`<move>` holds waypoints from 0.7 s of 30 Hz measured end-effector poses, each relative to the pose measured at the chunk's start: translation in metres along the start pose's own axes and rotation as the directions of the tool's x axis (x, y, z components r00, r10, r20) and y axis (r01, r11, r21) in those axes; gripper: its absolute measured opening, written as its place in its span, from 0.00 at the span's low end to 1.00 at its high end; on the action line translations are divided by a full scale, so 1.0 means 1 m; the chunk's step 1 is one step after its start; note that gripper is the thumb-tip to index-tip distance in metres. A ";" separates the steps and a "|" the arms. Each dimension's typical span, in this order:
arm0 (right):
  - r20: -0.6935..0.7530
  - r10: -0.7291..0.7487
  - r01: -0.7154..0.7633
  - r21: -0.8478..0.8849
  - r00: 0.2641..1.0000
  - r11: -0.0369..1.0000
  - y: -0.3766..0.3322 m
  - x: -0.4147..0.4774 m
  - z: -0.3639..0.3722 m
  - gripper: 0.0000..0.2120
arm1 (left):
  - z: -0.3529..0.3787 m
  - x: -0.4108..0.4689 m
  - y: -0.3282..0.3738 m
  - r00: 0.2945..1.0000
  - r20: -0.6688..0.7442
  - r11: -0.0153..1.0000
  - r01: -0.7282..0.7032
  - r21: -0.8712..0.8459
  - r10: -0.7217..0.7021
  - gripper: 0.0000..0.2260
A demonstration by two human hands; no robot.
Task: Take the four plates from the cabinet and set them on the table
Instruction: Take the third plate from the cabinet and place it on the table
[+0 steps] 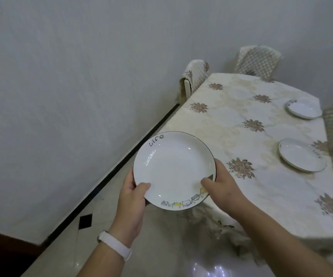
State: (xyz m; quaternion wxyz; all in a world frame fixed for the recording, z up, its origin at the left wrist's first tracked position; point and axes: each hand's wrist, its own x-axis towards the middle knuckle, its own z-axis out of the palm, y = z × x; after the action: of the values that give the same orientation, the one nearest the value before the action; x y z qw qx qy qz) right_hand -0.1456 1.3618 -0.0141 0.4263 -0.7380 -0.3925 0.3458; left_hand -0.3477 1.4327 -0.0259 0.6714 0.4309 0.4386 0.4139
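Two down on worktop (231, 108), right of frame: far plate (303, 109), near plate (301, 154). Held plate (173, 170) at frame centre by the worktop's left edge, left hand (131, 194) and right hand (221, 186) grip clamped on its rim. Fourth not visible.

Looks like a home dining room from my end. Right side of the frame: a rounded dining table under a cream tablecloth with brown flower motifs (241, 108), with a white dark-rimmed ceramic plate (304, 108) and a second matching plate (301, 154) on it. Quilted beige chair covers (258, 60) are at the top. Lower left: glossy pale floor tiles with a black diamond inset (85, 219), a black skirting strip (121, 162) and a plain pale wall (71, 76).
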 end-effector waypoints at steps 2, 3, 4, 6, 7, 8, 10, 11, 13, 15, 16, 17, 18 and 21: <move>-0.016 -0.011 0.010 -0.014 1.000 1.000 -0.011 0.020 0.002 0.23 | -0.002 0.025 0.009 0.999 0.033 1.000 0.003 0.013 -0.003 0.24; -0.030 -0.012 0.012 -0.011 0.999 1.000 -0.014 0.029 0.002 0.23 | -0.001 0.037 0.012 0.999 0.047 1.000 0.003 0.021 -0.004 0.24; -0.048 -0.010 0.010 -0.003 0.999 1.000 -0.017 0.038 0.002 0.23 | 0.000 0.049 0.016 0.998 0.062 1.000 0.000 0.031 -0.002 0.23; -0.084 0.007 -0.006 0.009 0.996 1.000 -0.019 0.056 0.001 0.24 | 0.005 0.075 0.022 0.996 0.092 0.998 -0.011 0.057 0.006 0.22; -0.100 0.018 -0.016 0.018 0.995 1.000 -0.019 0.064 0.002 0.25 | 0.008 0.087 0.024 0.994 0.106 0.998 -0.014 0.067 0.007 0.22; -0.115 0.030 -0.027 0.030 0.993 0.999 -0.017 0.073 0.003 0.25 | 0.012 0.099 0.026 0.993 0.116 0.997 -0.013 0.076 0.004 0.22; -0.147 0.058 -0.050 0.057 0.987 0.997 -0.012 0.090 0.004 0.25 | 0.019 0.122 0.026 0.992 0.129 0.995 -0.008 0.104 -0.006 0.23; -0.157 0.076 -0.066 0.067 0.985 0.996 -0.008 0.102 0.004 0.25 | 0.024 0.136 0.024 0.991 0.135 0.992 -0.005 0.125 -0.012 0.24; -0.152 0.105 -0.093 0.083 0.983 0.992 -0.003 0.120 0.006 0.25 | 0.030 0.158 0.023 0.989 0.145 0.985 0.001 0.171 -0.026 0.25; -0.145 0.142 -0.128 0.102 0.979 0.986 0.007 0.150 0.006 0.25 | 0.038 0.188 0.020 0.987 0.152 0.973 0.010 0.230 -0.046 0.26; -0.138 0.157 -0.143 0.101 0.978 0.985 0.010 0.165 0.007 0.25 | 0.042 0.202 0.021 0.987 0.148 0.967 0.019 0.252 -0.058 0.27; -0.132 0.163 -0.151 0.095 0.978 0.984 0.011 0.181 0.007 0.24 | 0.046 0.216 0.023 0.988 0.142 0.964 0.025 0.263 -0.064 0.27; -0.125 0.164 -0.153 0.092 0.979 0.984 0.010 0.196 0.007 0.24 | 0.050 0.231 0.027 0.988 0.138 0.964 0.030 0.262 -0.068 0.27; -0.117 0.164 -0.149 0.127 0.979 0.981 0.005 0.238 0.001 0.27 | 0.065 0.277 0.035 0.989 0.110 0.956 0.063 0.286 -0.098 0.25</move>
State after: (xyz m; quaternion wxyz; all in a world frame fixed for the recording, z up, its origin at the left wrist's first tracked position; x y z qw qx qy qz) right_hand -0.0372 1.5689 -0.0610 0.4646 -0.7608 -0.2843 0.3529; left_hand -0.2166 1.6874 -0.0415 0.6453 0.5286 0.4680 0.2920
